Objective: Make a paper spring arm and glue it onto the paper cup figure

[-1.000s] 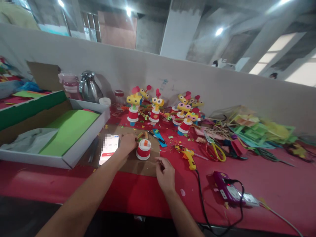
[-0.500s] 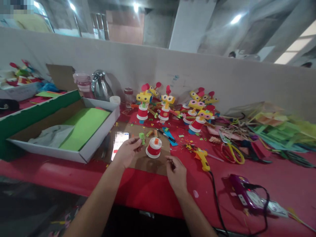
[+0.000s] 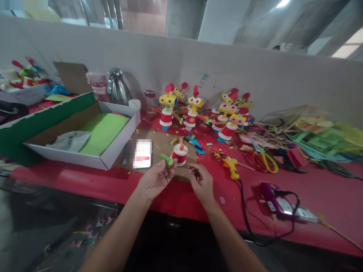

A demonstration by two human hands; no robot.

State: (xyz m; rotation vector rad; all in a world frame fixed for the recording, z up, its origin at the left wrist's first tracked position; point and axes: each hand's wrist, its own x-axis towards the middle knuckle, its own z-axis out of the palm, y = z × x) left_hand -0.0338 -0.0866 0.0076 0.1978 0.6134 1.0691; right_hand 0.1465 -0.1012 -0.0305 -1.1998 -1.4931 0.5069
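Note:
A small green accordion-folded paper strip [image 3: 166,159] is pinched in the fingertips of my left hand [image 3: 157,179], palm partly turned up. Just beyond those fingers stands an upside-down white paper cup with a red band [image 3: 179,155]. An orange folded paper piece [image 3: 181,147] sticks up from its top. My right hand [image 3: 203,185] hovers at the near right of the cup, apart from it. Its fingers are loosely curled with a gap between them, and I see nothing in them. Underneath the cup lies a brown cardboard sheet [image 3: 185,172].
Left of the cup lies a phone [image 3: 143,153], beside a white box [image 3: 113,153] holding green paper. Several paper-cup robot figures [image 3: 193,117] stand behind. To the right are a yellow glue gun [image 3: 231,166], scissors [image 3: 265,162] and a purple power box [image 3: 279,200] with a black cable.
My left hand has moved right and nearer me, tilting the green strip from upright to slanted. My right hand stays near the cup. The camera view has tipped down.

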